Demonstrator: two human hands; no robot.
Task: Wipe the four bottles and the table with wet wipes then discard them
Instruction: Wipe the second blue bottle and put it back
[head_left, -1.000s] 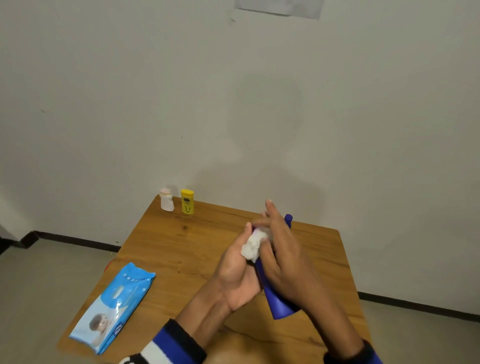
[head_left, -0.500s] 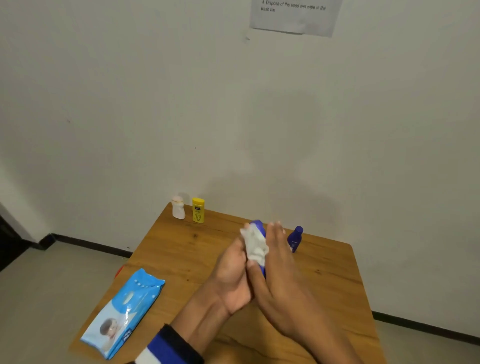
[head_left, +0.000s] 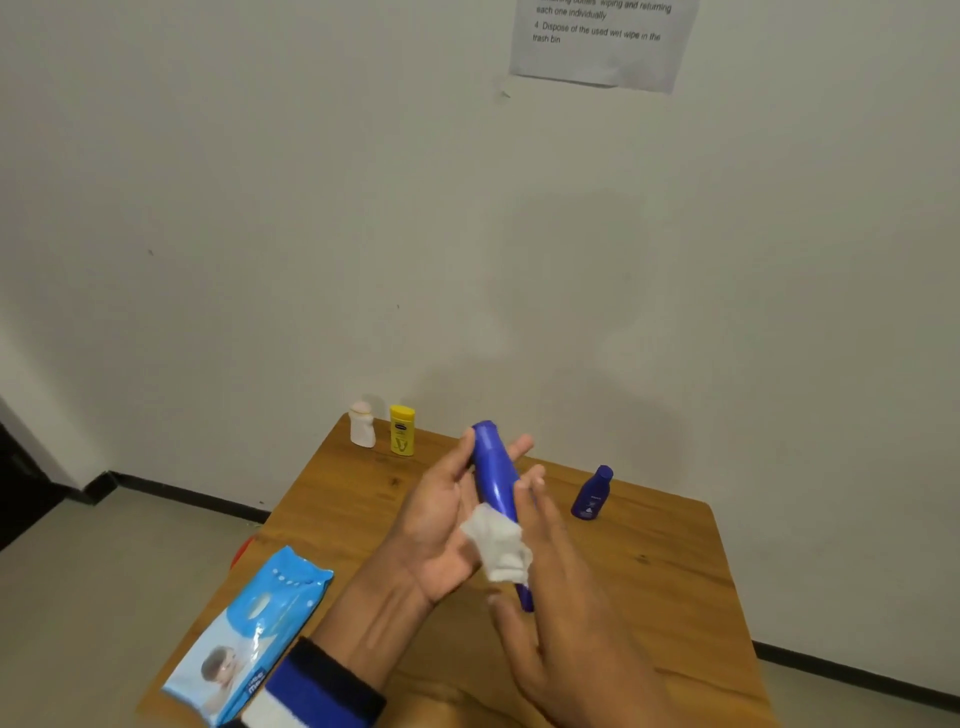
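Bottles are my job, and the tall blue bottle is the one between my palms now, lifted off the tabletop and tilted, cap end away from me. My left hand cradles it from the left with fingers loosely curved along its side; my right hand lies against the other side with fingers nearly straight, pressing the crumpled white wipe onto the lower body. Neither hand truly clamps it, so I judge the risk plain: a wet, smooth bottle held only by pressure could slide out through the bottom and drop onto the table, or the wipe could slip free.

Outward, a small dark blue bottle stands near the right edge, its white label too small to read. At the far left corner stand a white bottle and a yellow bottle, its logo unreadable. The blue wipes pack lies at the near left edge; its brand is blurred. A paper notice on the wall reads "Dispose of the used wet wipe in the trash bin".
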